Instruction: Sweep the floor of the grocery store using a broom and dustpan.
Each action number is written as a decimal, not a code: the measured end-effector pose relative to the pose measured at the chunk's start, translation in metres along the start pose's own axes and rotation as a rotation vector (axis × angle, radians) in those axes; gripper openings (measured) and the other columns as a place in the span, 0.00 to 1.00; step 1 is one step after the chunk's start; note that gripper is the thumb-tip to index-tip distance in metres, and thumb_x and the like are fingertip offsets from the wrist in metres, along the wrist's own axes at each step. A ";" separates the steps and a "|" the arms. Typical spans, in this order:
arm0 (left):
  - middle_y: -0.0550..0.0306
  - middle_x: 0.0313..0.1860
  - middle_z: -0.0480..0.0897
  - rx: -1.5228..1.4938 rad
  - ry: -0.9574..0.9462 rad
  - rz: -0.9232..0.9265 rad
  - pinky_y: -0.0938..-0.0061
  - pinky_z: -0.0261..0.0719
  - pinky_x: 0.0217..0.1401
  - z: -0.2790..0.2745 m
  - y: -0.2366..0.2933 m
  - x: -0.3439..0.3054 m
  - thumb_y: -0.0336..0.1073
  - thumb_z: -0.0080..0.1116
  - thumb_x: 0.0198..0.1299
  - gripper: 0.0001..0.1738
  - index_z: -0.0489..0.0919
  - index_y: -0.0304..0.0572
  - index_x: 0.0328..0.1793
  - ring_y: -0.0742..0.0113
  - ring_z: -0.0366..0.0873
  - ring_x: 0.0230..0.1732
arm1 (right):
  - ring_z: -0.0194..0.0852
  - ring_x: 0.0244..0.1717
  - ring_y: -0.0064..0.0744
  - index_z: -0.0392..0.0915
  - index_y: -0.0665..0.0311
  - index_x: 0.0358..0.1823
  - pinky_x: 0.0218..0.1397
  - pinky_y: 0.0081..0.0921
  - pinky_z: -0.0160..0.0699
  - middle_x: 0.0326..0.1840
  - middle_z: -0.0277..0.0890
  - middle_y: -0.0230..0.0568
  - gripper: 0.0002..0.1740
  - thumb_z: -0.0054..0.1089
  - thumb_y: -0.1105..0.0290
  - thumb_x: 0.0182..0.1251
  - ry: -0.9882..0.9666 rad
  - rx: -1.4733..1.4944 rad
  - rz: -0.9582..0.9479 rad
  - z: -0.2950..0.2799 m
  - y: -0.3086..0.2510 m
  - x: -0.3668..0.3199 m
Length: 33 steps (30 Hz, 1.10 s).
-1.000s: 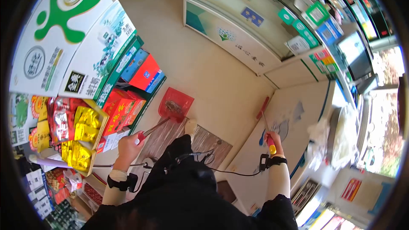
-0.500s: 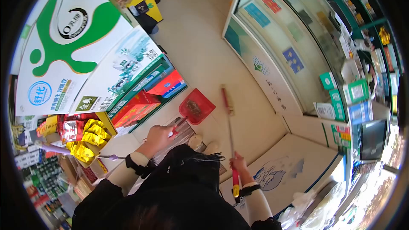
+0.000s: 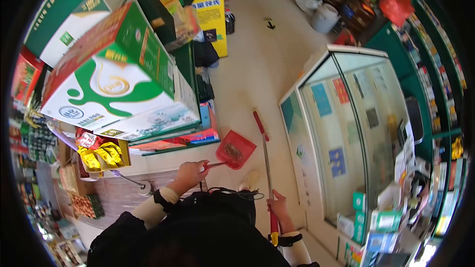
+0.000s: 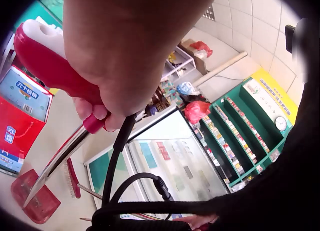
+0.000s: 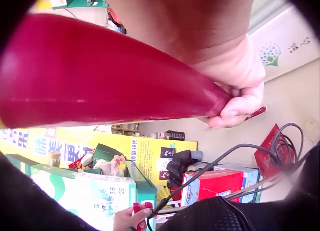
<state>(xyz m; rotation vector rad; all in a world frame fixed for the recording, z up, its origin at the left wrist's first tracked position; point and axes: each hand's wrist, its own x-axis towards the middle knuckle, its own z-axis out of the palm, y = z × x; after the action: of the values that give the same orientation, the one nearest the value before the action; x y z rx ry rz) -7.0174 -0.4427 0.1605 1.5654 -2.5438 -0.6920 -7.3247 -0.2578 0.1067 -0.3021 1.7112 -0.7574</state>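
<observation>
My left hand (image 3: 190,175) grips the red-and-white handle (image 4: 60,66) of a red dustpan (image 3: 242,143). The pan sits low over the floor with some brownish debris (image 3: 232,151) in it. In my right hand (image 3: 278,204) is a broom, its red grip (image 5: 115,76) running back past the wrist to a yellow end. The broom's thin metal shaft (image 3: 267,168) leads forward to a red head (image 3: 259,122), beyond and to the right of the pan. Pale bristles (image 4: 76,183) show on the head in the left wrist view.
Stacked milk cartons (image 3: 123,84) and a box of yellow packets (image 3: 106,154) stand on the left. A glass display counter (image 3: 297,168) lines the right side. A shoe (image 3: 249,180) shows near the pan. Black cables (image 4: 120,146) hang by the left wrist. A white bucket (image 3: 325,18) stands farther off.
The broom has swung from beside the white cabinet on the right to the middle, by the dustpan. The head view has turned, showing more of the aisle. Both hands keep their holds.
</observation>
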 end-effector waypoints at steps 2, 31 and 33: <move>0.49 0.25 0.81 -0.077 0.085 -0.163 0.58 0.76 0.32 -0.005 0.031 0.025 0.48 0.57 0.52 0.16 0.81 0.52 0.43 0.49 0.79 0.27 | 0.67 0.12 0.27 0.58 0.69 0.66 0.15 0.23 0.69 0.17 0.70 0.39 0.36 0.54 0.81 0.52 -0.037 -0.057 -0.052 -0.030 -0.050 0.031; 0.51 0.23 0.81 -0.241 0.228 -0.663 0.58 0.75 0.31 -0.081 0.037 0.448 0.46 0.56 0.53 0.14 0.79 0.53 0.44 0.51 0.79 0.26 | 0.79 0.25 0.50 0.76 0.72 0.36 0.32 0.37 0.80 0.26 0.77 0.57 0.13 0.50 0.74 0.48 -0.336 -1.136 -0.545 0.114 -0.624 0.581; 0.50 0.24 0.81 -0.221 0.208 -0.732 0.58 0.76 0.30 -0.082 0.034 0.486 0.46 0.56 0.53 0.14 0.79 0.53 0.44 0.51 0.79 0.26 | 0.78 0.31 0.53 0.76 0.71 0.38 0.40 0.39 0.79 0.30 0.77 0.58 0.15 0.51 0.73 0.48 -0.393 -1.141 -0.370 0.133 -0.652 0.608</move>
<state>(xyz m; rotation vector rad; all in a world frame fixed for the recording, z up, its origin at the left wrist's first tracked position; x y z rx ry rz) -7.2530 -0.8770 0.1663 2.3297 -1.6458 -0.7691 -7.4965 -1.1396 0.0317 -1.4685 1.5494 0.1267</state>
